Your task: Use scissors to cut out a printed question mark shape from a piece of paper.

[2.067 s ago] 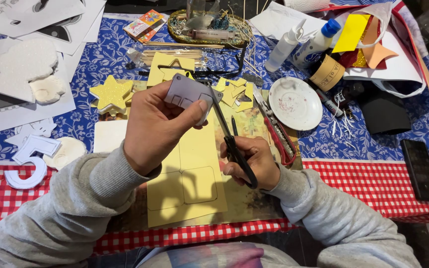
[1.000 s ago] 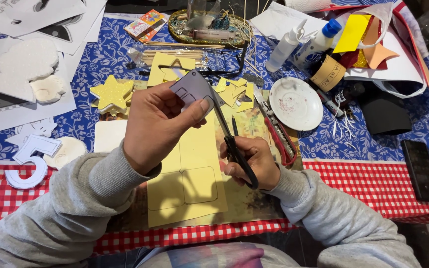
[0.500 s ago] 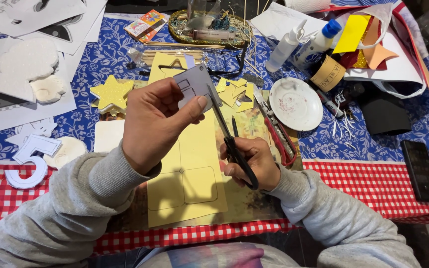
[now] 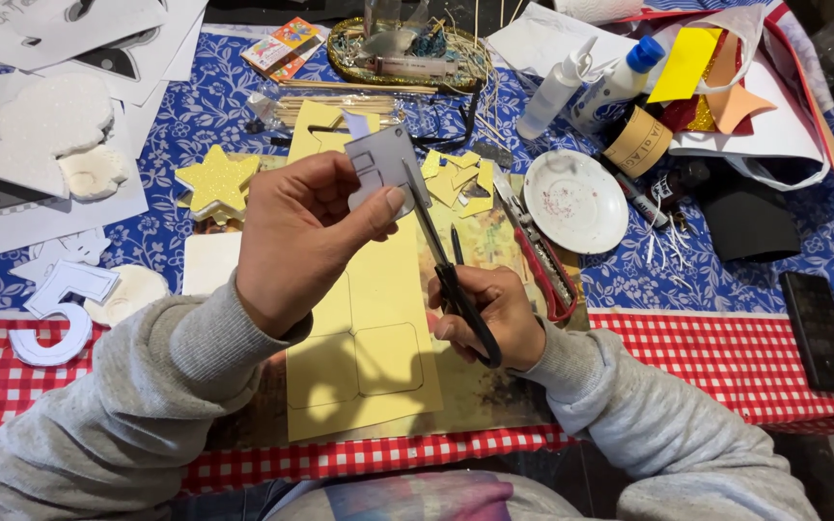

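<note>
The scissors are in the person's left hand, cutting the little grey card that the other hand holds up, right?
Not quite. The head view shows the black scissors in the right hand, not the left. The left hand is the one holding up the little grey card that they cut.

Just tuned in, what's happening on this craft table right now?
A person in a grey sweatshirt is cutting a small grey card piece with black-handled scissors. The left hand pinches the piece above a yellow sheet marked with square outlines, while the right hand works the scissors, their blades at the piece's right edge. Yellow star cutouts, glue bottles, a white saucer and a red-handled cutter lie around.
</note>
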